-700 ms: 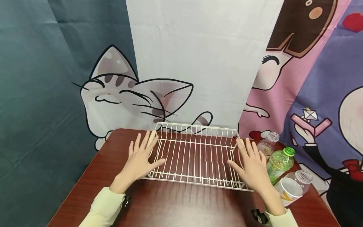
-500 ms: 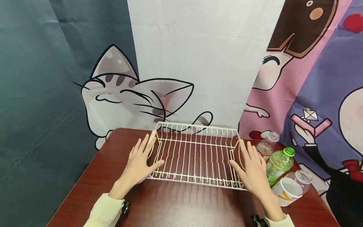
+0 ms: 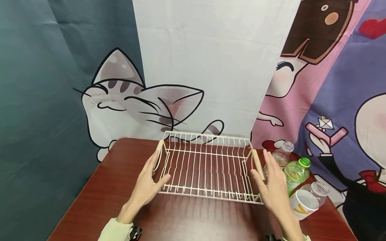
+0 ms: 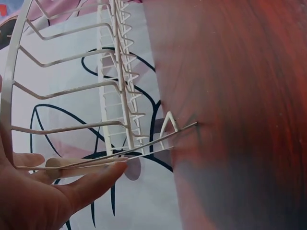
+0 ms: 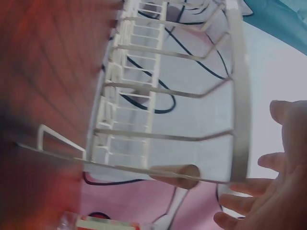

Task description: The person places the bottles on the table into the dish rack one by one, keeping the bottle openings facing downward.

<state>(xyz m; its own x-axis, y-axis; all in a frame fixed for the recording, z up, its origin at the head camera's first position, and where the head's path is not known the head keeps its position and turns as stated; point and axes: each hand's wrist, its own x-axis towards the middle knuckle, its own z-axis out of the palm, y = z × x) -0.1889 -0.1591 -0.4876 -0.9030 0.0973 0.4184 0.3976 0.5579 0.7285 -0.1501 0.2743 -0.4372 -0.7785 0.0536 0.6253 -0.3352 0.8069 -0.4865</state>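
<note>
A white wire dish rack (image 3: 208,167) with pale wooden side handles stands on the dark red table. At its left end, my left hand (image 3: 144,187) is beside the left handle (image 3: 159,146), fingers extended along the outside and thumb towards the rack. In the left wrist view, a fingertip overlaps the side wire near that handle (image 4: 76,165); whether it touches cannot be told. My right hand (image 3: 274,189) is beside the right handle (image 3: 258,164), with fingers extended and thumb apart. The right wrist view shows those fingers (image 5: 249,203) loosely spread, holding nothing.
To the right of my right hand stand a clear bottle (image 3: 283,154), a green-capped bottle (image 3: 297,174) and a clear jar with a white label (image 3: 306,201). A printed cloth (image 3: 196,67) hangs behind the table (image 3: 193,224).
Both hands have turned from palms-down with spread fingers to more side-on, with fingers drawn closer together. They have come down beside the rack's handles. The rack stays in place.
</note>
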